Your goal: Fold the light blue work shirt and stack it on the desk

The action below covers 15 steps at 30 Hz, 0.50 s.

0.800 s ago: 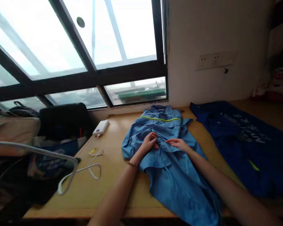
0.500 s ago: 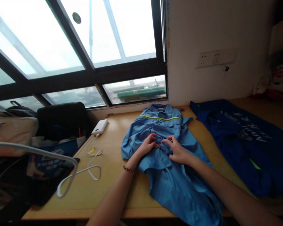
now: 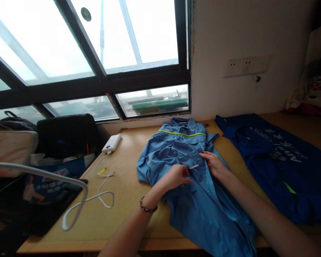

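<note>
A light blue shirt (image 3: 203,203) with a yellow-green stripe across the shoulders lies spread on the wooden table (image 3: 123,214), collar toward the wall. My left hand (image 3: 176,175) pinches the shirt's front placket near a button, a bead bracelet on that wrist. My right hand (image 3: 214,163) rests on the chest of the shirt beside a small white label, fingers pressing the cloth flat.
A dark blue garment (image 3: 278,160) with white lettering lies to the right. A white power bank (image 3: 111,143) and its cable (image 3: 101,189) sit left of the shirt. A black bag (image 3: 66,134) and clutter fill the far left. Window and wall sockets (image 3: 246,66) stand behind.
Both hands were together at the middle of the shirt front. My left hand has slid down the placket toward me, and my right hand has moved right onto the chest.
</note>
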Motion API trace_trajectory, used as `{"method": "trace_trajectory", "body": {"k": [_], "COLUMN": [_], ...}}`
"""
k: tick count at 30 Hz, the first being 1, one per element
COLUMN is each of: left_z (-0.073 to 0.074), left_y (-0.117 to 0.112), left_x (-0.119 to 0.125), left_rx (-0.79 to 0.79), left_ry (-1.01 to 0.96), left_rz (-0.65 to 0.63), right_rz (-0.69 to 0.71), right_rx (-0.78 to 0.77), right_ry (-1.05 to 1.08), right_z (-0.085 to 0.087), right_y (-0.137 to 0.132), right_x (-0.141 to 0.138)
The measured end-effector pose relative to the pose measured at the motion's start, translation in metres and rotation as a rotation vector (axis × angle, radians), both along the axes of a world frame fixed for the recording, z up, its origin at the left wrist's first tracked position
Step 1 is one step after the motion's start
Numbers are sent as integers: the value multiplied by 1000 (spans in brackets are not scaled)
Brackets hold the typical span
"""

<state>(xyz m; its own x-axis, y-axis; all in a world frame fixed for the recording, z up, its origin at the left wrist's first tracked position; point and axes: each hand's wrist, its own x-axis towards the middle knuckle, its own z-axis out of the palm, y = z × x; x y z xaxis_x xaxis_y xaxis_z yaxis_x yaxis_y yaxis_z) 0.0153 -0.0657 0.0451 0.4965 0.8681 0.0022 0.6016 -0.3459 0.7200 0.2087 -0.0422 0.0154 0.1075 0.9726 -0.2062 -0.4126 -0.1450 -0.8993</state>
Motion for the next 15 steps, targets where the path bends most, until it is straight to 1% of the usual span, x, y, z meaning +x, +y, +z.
{"method": "trace_trajectory", "body": {"k": [1, 2, 3, 6, 8, 10, 12, 14, 15], "left_z": [-1, -3, -5, -12, -13, -13, -11, -8, -6], "left_y": [-3, -5, -6, -7, -7, -5, -3, 0, 2], "left_x": [2, 4, 6, 9, 9, 7, 6, 6, 6], "left_rx": [-53, -72, -62, -3, -5, -80, -227, -347, -373], "left_ry": [23, 42, 56, 63, 52, 32, -28, -154, -232], "left_rz": [-89, -149, -183, -217, -225, -218, -184, -125, -93], "right_rz": [23, 48, 75, 164, 217, 279, 329, 371, 385], "right_rx": [-22, -29, -30, -11, 49, 161, 288, 379, 397], "right_ry": [42, 63, 75, 105, 66, -80, -281, -432, -463], "right_z": [2, 4, 7, 15, 20, 21, 21, 20, 19], "right_y": [1, 1, 0, -5, -9, -12, -15, -16, -17], "right_x": [2, 3, 4, 2, -2, -6, -10, -14, -16]}}
